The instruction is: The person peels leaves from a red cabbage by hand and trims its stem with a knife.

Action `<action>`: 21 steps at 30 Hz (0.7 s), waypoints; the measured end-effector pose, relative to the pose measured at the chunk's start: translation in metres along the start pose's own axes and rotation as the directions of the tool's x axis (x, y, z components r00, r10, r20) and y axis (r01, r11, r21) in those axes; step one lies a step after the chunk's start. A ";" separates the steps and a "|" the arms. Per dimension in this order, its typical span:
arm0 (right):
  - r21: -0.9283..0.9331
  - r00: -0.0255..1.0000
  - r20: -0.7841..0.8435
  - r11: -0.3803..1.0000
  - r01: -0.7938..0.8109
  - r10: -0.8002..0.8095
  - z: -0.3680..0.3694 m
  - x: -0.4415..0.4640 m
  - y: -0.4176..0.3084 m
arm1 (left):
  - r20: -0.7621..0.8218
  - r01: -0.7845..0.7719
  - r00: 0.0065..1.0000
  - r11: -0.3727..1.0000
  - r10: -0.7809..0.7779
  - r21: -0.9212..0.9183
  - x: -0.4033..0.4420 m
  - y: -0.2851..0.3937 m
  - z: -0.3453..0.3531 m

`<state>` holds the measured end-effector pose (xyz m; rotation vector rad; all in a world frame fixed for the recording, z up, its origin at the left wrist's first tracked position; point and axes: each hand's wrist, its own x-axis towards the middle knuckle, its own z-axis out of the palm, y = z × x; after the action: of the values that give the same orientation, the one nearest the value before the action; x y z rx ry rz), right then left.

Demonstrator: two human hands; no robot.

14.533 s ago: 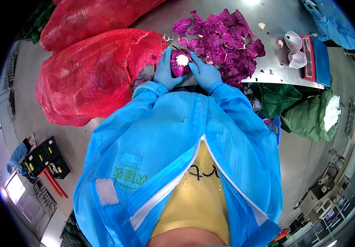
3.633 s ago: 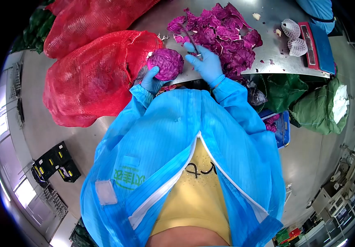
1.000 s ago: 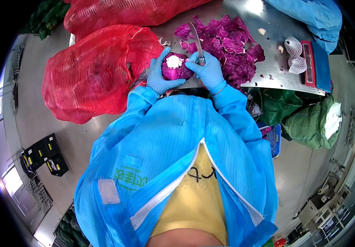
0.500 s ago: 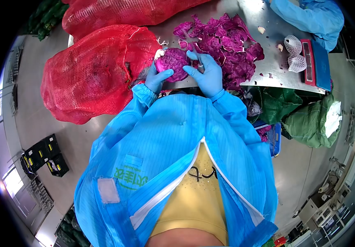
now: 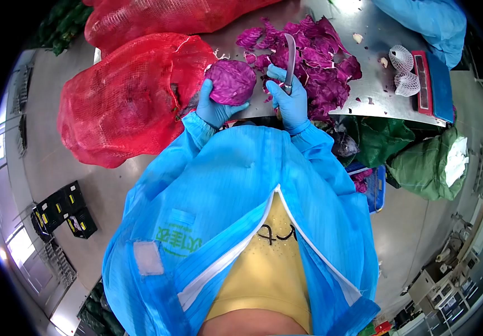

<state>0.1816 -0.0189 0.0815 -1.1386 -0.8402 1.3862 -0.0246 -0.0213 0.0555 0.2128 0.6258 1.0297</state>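
A round red cabbage [image 5: 232, 82] rests in my left hand [image 5: 216, 105], gloved in blue, with the thumb spread along its underside. My right hand [image 5: 290, 102], also gloved, grips a knife [image 5: 291, 61] whose curved blade points up and away from me. The hands are apart, with a gap between the cabbage and the knife. Just beyond my right hand, a heap of loose purple cabbage leaves [image 5: 322, 61] lies on the metal table [image 5: 373, 78]. Left of the cabbage, a full red mesh bag [image 5: 129, 101] leans against the table.
Another red mesh bag [image 5: 157, 19] lies behind. White foam nets [image 5: 402, 70] and a red-and-blue box-like object [image 5: 433, 87] stand at the table's right. Below the edge are green sacks [image 5: 429, 165] and a blue crate [image 5: 377, 190]. Another person's blue sleeve [image 5: 432, 25] reaches in top right.
My right hand has come off the cabbage and moved right, and the knife blade now stands up in view. The cabbage has turned in my left hand, showing its smooth rounded side.
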 end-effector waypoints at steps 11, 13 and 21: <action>0.140 0.949 0.293 0.987 0.077 -0.116 0.019 -0.010 -0.011 | 0.204 0.172 0.971 0.954 -0.122 -0.246 -0.002 -0.007 0.027; 0.311 0.958 0.278 0.950 -0.016 -0.075 0.020 -0.008 -0.013 | 0.219 -0.036 0.975 0.962 -0.026 0.272 -0.008 -0.005 0.040; 0.546 0.843 0.490 0.675 -0.495 0.222 -0.020 -0.005 0.028 | 0.375 -0.463 0.886 0.514 0.272 0.722 -0.002 0.037 0.034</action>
<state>0.1921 -0.0301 0.0505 -0.4776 -0.3026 2.0845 -0.0329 0.0004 0.0997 1.3139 0.8359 1.0479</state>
